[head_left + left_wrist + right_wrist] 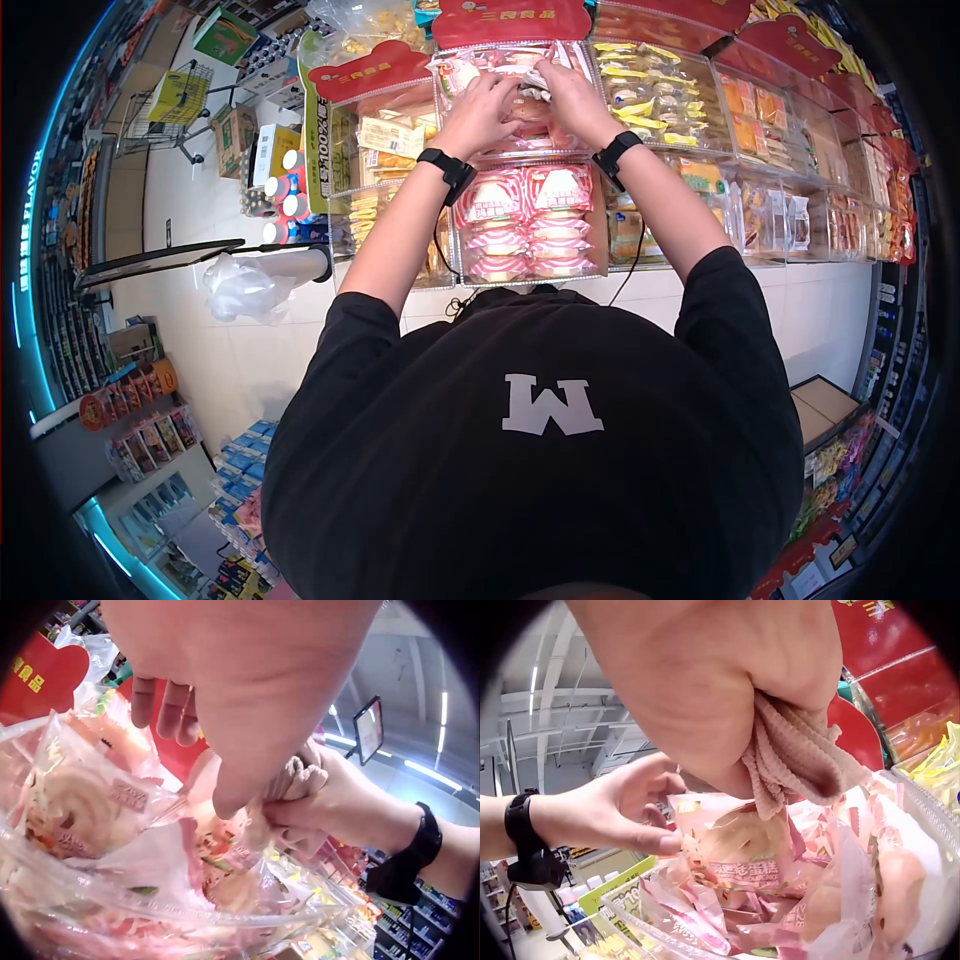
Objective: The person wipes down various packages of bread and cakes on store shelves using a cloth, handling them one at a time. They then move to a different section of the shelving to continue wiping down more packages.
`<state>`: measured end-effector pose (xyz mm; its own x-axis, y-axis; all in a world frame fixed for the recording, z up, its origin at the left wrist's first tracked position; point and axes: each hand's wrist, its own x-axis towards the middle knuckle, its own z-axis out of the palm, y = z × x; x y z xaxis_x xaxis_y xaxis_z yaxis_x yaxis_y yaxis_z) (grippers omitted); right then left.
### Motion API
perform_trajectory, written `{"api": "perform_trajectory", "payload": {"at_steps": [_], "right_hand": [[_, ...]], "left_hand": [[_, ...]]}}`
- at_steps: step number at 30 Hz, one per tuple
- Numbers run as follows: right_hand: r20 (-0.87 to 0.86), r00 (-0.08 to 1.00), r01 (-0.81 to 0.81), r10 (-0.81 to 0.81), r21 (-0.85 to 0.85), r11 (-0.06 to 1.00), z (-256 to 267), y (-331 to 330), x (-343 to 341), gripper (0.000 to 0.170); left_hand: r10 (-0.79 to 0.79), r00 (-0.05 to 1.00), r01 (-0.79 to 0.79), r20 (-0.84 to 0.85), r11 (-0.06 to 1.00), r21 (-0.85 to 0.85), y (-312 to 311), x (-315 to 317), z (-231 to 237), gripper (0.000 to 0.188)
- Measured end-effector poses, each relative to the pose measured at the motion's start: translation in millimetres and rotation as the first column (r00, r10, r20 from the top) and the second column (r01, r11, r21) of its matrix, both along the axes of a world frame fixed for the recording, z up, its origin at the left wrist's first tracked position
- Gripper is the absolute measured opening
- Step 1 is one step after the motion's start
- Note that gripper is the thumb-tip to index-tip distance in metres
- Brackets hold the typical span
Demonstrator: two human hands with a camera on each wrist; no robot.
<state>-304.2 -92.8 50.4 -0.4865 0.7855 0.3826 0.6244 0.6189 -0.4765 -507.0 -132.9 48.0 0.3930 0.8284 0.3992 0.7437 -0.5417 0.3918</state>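
Note:
My right hand [572, 98] grips a bunched, ribbed cloth [795, 754], with folds hanging below its fingers in the right wrist view. Right under the cloth is a clear-and-pink packet with a round cake [742, 836], its printed face towards that camera. At the packet's side is my left hand [480, 115], fingers loosely bent and spread from the thumb. The thumb [656, 840] lies against the packet's edge. Around it, more wrapped cakes [82, 802] fill a clear plastic bin [440, 125]. The right palm hides part of the cloth.
A lower bin in front holds stacked pink-and-white striped packets [528, 225]. To the right are bins of yellow-wrapped snacks [645, 95]. Red signs [510, 22] rise behind the bins. Bottles [290, 205], a shopping cart [175, 105] and a plastic bag [245, 288] are on the left.

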Motion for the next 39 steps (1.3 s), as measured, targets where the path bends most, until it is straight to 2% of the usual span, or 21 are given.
{"api": "perform_trajectory", "payload": {"at_steps": [2, 4, 5, 9, 11, 12, 14, 15, 17, 18, 20, 22, 24, 28, 30, 32, 34, 35, 36, 38, 39], "right_hand": [[-0.013, 1.000, -0.002, 0.002, -0.009, 1.000, -1, -2, -1, 0.022], [-0.024, 0.999, 0.030, -0.032, -0.069, 0.997, 0, -2, -3, 0.026], [-0.045, 0.999, -0.017, 0.018, 0.040, 0.999, -1, 1, -1, 0.030], [-0.111, 0.994, 0.000, 0.000, 0.002, 1.000, 5, -5, -3, 0.032], [-0.084, 0.996, 0.005, -0.008, -0.028, 1.000, -11, 0, -5, 0.035], [-0.083, 0.997, 0.006, -0.008, -0.030, 1.000, -15, 2, -5, 0.035], [-0.023, 1.000, -0.007, 0.003, -0.184, 0.983, -22, 8, -7, 0.043], [-0.023, 1.000, -0.010, 0.006, -0.180, 0.984, -26, 10, -7, 0.043], [0.064, 0.998, 0.019, -0.001, -0.284, 0.959, -34, 12, -5, 0.041], [0.064, 0.998, 0.022, -0.004, -0.283, 0.959, -37, 11, -5, 0.041], [0.038, 0.999, 0.023, -0.015, -0.221, 0.975, -41, 10, -3, 0.029], [0.037, 0.999, 0.044, -0.036, -0.239, 0.970, -32, 11, -5, 0.027], [0.059, 0.994, 0.102, -0.092, -0.192, 0.976, -31, 10, -7, 0.026], [0.021, 0.999, 0.040, -0.037, -0.169, 0.985, -35, 8, -6, 0.023], [0.100, 0.994, 0.046, -0.037, -0.082, 0.996, -44, 10, -10, 0.020], [0.076, 0.997, 0.027, -0.025, -0.032, 0.999, -42, 10, -11, 0.017], [0.090, 0.993, 0.081, -0.071, -0.104, 0.991, -39, 9, -13, 0.016], [0.121, 0.991, 0.083, -0.065, -0.151, 0.985, -35, 10, -8, 0.020], [0.114, 0.989, 0.115, -0.098, -0.158, 0.981, -20, 3, -8, 0.026], [0.148, 0.978, 0.159, -0.148, -0.068, 0.985, -22, 4, -5, 0.028], [0.150, 0.978, 0.157, -0.145, -0.073, 0.985, -21, 0, -7, 0.028]], "left_hand": [[0.003, 1.000, -0.003, -0.013, 1.000, 0.002, 13, 0, -14, 0.054], [0.052, 0.998, -0.056, -0.047, 0.993, -0.105, 24, -1, -18, 0.047], [0.071, 0.996, -0.077, -0.046, 0.989, -0.129, 24, -1, -22, 0.039], [0.125, 0.992, -0.124, 0.001, 0.992, -0.033, 33, 1, -36, 0.032], [0.130, 0.984, -0.139, -0.121, 0.988, -0.066, 38, 5, -44, 0.031], [0.130, 0.984, -0.139, -0.121, 0.988, -0.068, 37, 8, -45, 0.031], [0.178, 0.941, -0.224, -0.288, 0.965, -0.138, 35, 12, -44, 0.026], [0.133, 0.926, -0.211, -0.353, 0.958, -0.192, 36, 9, -42, 0.018], [0.113, 0.920, -0.188, -0.374, 0.967, -0.170, 34, 4, -41, 0.017], [0.088, 0.914, -0.161, -0.397, 0.975, -0.153, 32, 2, -43, 0.017], [0.109, 0.935, -0.160, -0.338, 0.979, -0.127, 30, 4, -45, 0.013], [0.166, 0.940, -0.216, -0.299, 0.966, -0.142, 35, 4, -53, 0.016], [0.188, 0.930, -0.232, -0.314, 0.967, -0.109, 43, 9, -64, 0.013], [0.216, 0.906, -0.272, -0.364, 0.956, -0.109, 44, 16, -64, 0.009], [0.210, 0.890, -0.272, -0.406, 0.957, -0.101, 43, 18, -65, 0.013], [0.212, 0.890, -0.273, -0.404, 0.957, -0.098, 45, 14, -64, 0.012], [0.118, 0.924, -0.202, -0.363, 0.958, -0.204, 40, 7, -55, 0.013], [0.051, 0.953, -0.131, -0.299, 0.958, -0.254, 37, 1, -51, 0.024], [0.052, 0.952, -0.132, -0.303, 0.959, -0.249, 34, -6, -47, 0.024], [-0.024, 0.997, 0.019, -0.071, 0.998, -0.062, 26, -23, -40, 0.031], [-0.058, 0.998, 0.052, -0.038, 0.988, -0.146, 21, -30, -29, 0.035]]}}
